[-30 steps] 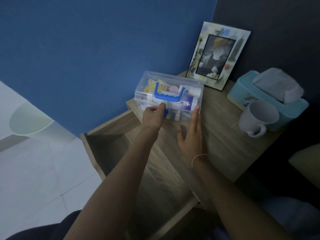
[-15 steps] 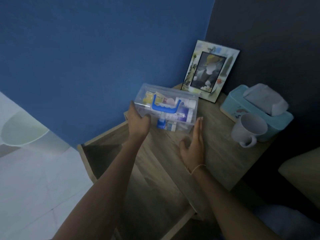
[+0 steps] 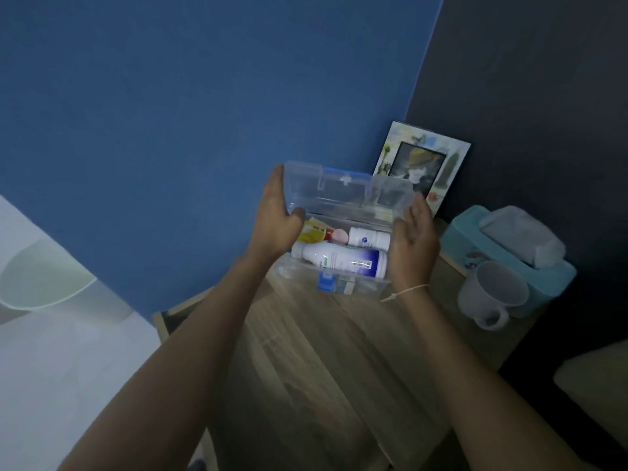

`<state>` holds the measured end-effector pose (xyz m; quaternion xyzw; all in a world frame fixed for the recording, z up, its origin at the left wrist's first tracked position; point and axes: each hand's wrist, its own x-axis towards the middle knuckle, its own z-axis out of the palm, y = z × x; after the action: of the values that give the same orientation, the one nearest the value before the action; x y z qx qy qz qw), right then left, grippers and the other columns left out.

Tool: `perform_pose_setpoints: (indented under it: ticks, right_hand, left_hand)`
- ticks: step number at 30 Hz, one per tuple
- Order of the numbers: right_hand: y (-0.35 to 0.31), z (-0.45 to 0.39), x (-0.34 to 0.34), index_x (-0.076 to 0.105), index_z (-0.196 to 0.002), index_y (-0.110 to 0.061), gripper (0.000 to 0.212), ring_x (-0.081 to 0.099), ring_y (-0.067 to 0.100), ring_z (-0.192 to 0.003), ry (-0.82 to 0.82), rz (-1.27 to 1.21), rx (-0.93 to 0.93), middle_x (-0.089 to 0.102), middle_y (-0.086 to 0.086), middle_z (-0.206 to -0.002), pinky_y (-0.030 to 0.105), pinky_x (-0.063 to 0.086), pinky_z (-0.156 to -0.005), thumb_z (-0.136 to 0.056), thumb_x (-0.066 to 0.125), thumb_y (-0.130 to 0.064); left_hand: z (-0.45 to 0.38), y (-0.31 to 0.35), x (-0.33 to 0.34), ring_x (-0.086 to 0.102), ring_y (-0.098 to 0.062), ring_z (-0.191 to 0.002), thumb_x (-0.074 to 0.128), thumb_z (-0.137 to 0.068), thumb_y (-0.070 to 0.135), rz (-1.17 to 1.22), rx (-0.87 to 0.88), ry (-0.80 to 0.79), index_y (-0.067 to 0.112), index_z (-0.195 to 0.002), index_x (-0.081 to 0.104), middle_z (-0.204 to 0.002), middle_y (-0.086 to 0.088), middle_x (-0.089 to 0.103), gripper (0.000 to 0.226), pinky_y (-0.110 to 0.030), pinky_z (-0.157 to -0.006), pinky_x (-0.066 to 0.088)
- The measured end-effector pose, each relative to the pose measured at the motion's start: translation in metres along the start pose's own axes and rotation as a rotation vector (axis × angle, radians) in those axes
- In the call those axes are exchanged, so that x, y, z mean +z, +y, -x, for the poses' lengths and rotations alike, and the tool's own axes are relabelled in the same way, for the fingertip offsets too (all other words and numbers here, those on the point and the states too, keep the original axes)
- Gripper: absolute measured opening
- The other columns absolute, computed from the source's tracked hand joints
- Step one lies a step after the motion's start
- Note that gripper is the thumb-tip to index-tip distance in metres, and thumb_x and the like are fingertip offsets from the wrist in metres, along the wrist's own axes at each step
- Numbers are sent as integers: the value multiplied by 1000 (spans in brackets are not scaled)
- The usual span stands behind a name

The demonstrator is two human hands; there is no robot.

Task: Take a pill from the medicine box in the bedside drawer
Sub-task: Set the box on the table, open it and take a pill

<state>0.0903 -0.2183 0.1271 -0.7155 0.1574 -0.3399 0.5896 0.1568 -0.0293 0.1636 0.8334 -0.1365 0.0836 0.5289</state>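
The clear plastic medicine box stands on the wooden bedside table, its lid swung up and back. My left hand grips the lid's left end. My right hand is cupped against the box's right end, touching the lid's lower corner. Inside lie a large white bottle with a blue label, a smaller white bottle, a yellow sachet and a pink item. A blue latch hangs on the front wall. The open drawer's edge shows left of my arm.
A picture frame leans on the dark wall behind the box. A light blue tissue box and a white mug stand to the right. A pale bin sits on the white floor at left.
The lid went from shut to raised, showing the bottles inside. Both hands moved up from the box's front and sides to the lid's ends. The camera moved closer.
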Motion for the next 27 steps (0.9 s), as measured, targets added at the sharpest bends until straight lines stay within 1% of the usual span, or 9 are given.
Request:
perform_pose_setpoints:
  ticks: [2, 4, 6, 9, 13, 16, 19, 22, 27]
  right_hand:
    - [0, -9, 3, 31, -148, -14, 59, 55, 0, -116, -44, 73, -34, 41, -2, -145, 6, 47, -84, -92, 46, -8]
    - [3, -18, 4, 26, -150, -15, 59, 48, 13, -122, -100, 206, -67, 35, 1, -152, 13, 44, -91, -95, 46, -12]
    - [5, -26, 6, 20, -152, -15, 60, 28, 18, -143, -170, 342, -78, 23, 2, -159, 14, 21, -108, -98, 45, -20]
    - [9, -35, 8, 6, -154, -20, 66, 13, 19, -148, -266, 474, -54, 6, -3, -163, 26, 12, -110, -99, 40, -39]
    - [8, -40, 9, -4, -153, -25, 71, 9, 19, -148, -346, 525, -33, -7, -7, -162, 33, 12, -112, -98, 36, -49]
    - [8, -31, -1, -4, -153, -26, 70, 7, 17, -148, -359, 562, -75, -7, -7, -162, 34, 14, -113, -98, 34, -49]
    - [20, 8, -23, -1, -152, -26, 68, 5, 8, -145, -261, 572, -108, -2, -6, -163, 29, 13, -111, -96, 25, -55]
    - [46, 66, -47, 3, -150, -24, 60, 15, 13, -144, -151, 572, -66, 8, -2, -161, 34, 26, -113, -98, 21, -49]
    - [88, 110, -67, 0, -147, -14, 56, 3, 21, -149, -408, 973, -25, -4, 3, -159, 47, 13, -122, -100, 11, -41]
  left_hand:
    - [-11, -2, 3, 16, -7, -143, 51, -82, 1, -107, 13, -76, 8, -151, 7, -161, -9, 11, 82, -19, -113, 16]
    - [-23, -4, 5, 8, -20, -149, 50, -83, -1, -194, 10, -146, 9, -151, -3, -162, -7, -4, 87, -19, -111, 14]
    - [-34, -5, 5, 13, -25, -148, 51, -82, -1, -256, 14, -188, 9, -151, -7, -162, -5, -10, 90, -24, -108, 24]
    - [-42, -8, 6, 27, -32, -143, 53, -82, 1, -326, 22, -240, 9, -151, -8, -161, -6, -13, 93, -34, -104, 35]
    - [-42, -14, 7, 16, -25, -147, 51, -84, 3, -310, 1, -260, 11, -151, -6, -162, -3, -11, 89, -26, -107, 26]
    - [-27, -22, 8, 4, -20, -150, 50, -91, 10, -334, 8, -250, 11, -152, -2, -162, -4, -8, 80, -32, -118, 16]
    - [-3, -31, 12, 7, -22, -149, 48, -96, 17, -405, 97, -272, 8, -151, 11, -162, -8, 0, 67, -34, -118, 17]
    - [15, -35, 16, 17, -26, -148, 46, -98, 20, -450, 154, -331, 6, -148, 25, -160, -12, 13, 56, -32, -118, 19]
    - [21, -26, 30, 26, -24, -145, 43, -99, 23, -485, 157, -392, 10, -145, 34, -157, -11, 27, 49, -33, -116, 24]
